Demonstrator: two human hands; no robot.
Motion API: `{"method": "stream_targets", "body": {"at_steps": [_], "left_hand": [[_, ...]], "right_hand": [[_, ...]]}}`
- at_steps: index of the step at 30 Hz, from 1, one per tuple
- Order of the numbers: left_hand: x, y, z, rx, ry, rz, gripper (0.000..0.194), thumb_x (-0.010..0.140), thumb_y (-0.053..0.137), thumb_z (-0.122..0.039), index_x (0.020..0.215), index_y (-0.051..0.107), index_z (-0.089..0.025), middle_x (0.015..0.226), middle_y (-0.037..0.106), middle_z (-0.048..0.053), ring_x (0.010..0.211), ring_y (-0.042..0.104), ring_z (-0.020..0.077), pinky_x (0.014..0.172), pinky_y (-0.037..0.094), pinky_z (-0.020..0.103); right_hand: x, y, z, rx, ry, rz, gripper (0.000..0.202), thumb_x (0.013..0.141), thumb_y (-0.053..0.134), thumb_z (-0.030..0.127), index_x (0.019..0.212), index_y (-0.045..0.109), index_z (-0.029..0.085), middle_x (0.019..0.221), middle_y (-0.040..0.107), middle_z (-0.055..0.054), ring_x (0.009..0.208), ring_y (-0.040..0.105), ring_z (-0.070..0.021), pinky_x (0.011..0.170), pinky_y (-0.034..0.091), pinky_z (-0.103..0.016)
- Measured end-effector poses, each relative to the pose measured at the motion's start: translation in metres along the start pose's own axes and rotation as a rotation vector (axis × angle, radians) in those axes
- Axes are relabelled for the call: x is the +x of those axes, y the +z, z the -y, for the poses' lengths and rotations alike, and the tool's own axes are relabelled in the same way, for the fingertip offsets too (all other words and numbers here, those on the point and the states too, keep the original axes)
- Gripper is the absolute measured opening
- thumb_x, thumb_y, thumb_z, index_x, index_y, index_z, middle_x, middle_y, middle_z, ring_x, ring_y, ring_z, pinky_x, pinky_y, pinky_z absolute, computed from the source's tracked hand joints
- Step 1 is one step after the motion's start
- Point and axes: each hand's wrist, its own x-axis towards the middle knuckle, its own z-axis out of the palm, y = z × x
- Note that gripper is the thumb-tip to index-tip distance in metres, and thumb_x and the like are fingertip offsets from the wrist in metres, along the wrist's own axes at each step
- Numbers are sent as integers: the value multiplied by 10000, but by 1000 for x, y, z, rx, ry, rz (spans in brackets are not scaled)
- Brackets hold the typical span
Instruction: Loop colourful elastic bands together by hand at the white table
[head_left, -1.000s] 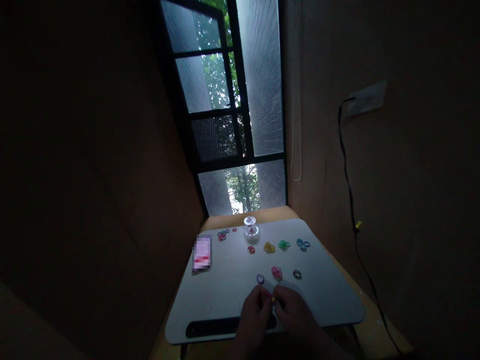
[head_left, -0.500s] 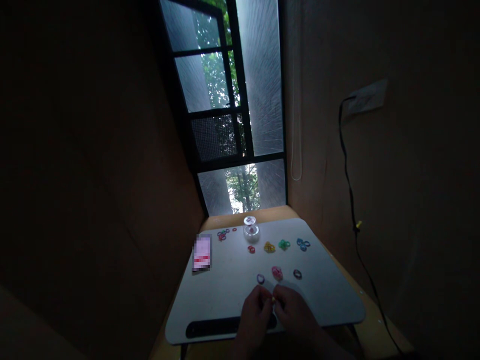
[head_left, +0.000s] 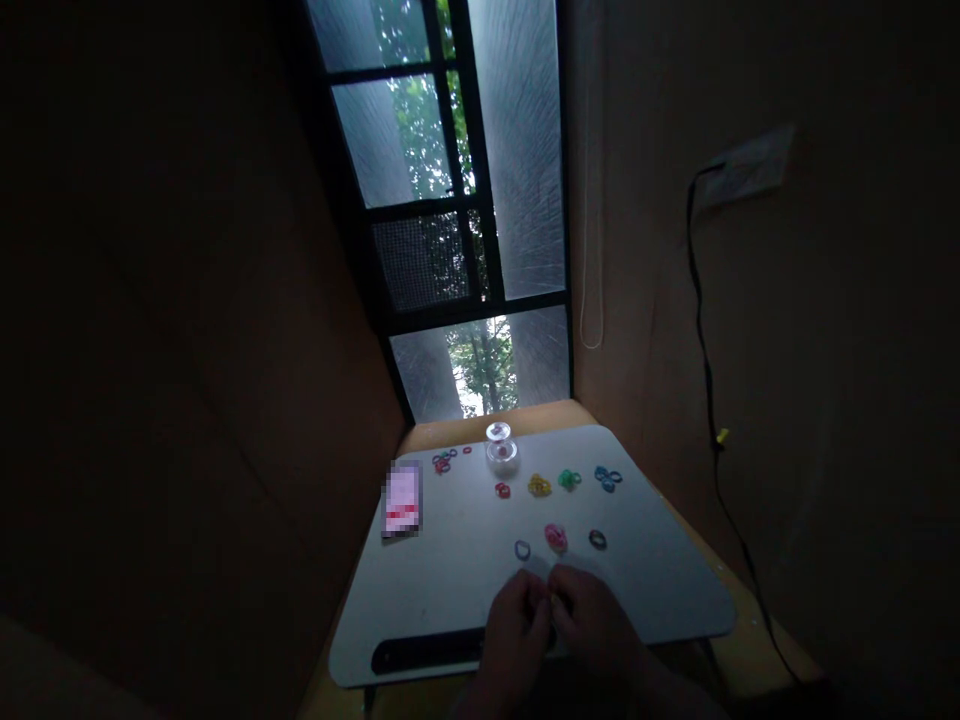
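My left hand (head_left: 519,620) and my right hand (head_left: 592,615) meet over the near edge of the white lap table (head_left: 442,570). Fingers on both are closed in a pinch. A small yellow band (head_left: 554,598) barely shows at my right fingertips; what my left fingers hold is hidden. Just beyond my hands lie a pale purple hair tie (head_left: 523,550), a pink bunch of hair ties (head_left: 556,538) and a dark hair tie (head_left: 597,540). Farther back sit red (head_left: 502,491), yellow (head_left: 538,486), green (head_left: 569,480) and blue (head_left: 607,479) hair ties.
A clear round container (head_left: 502,455) stands at the back, its lid (head_left: 498,432) beside it. Mixed hair ties (head_left: 443,461) lie at the back left, near a blurred pink card (head_left: 403,498). A black slot (head_left: 427,650) runs along the near edge. A cable (head_left: 705,350) hangs on the right wall.
The view has tilted slightly downward relative to the window. My hands have drawn closer together, and less of the yellow band shows between them. The things on the table lie as before.
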Motion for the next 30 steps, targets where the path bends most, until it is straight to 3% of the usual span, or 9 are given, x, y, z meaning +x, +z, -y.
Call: {"method": "stream_targets", "body": {"at_steps": [22, 30], "left_hand": [[10, -6, -5, 22, -73, 58, 71, 835, 509, -182, 800, 570, -186, 764, 577, 5, 721, 525, 162, 653, 367, 262], [7, -2, -4, 33, -60, 32, 82, 871, 517, -220, 817, 571, -191, 760, 574, 0, 717, 519, 157, 656, 361, 256]], "right_hand": [[7, -1, -4, 46, 61, 89, 111, 800, 454, 227, 690, 447, 211, 671, 538, 6, 627, 463, -146, 597, 271, -274], [6, -1, -2, 21, 50, 52, 120, 808, 446, 222, 692, 471, 205, 685, 551, 1, 644, 469, -147, 611, 272, -274]]}}
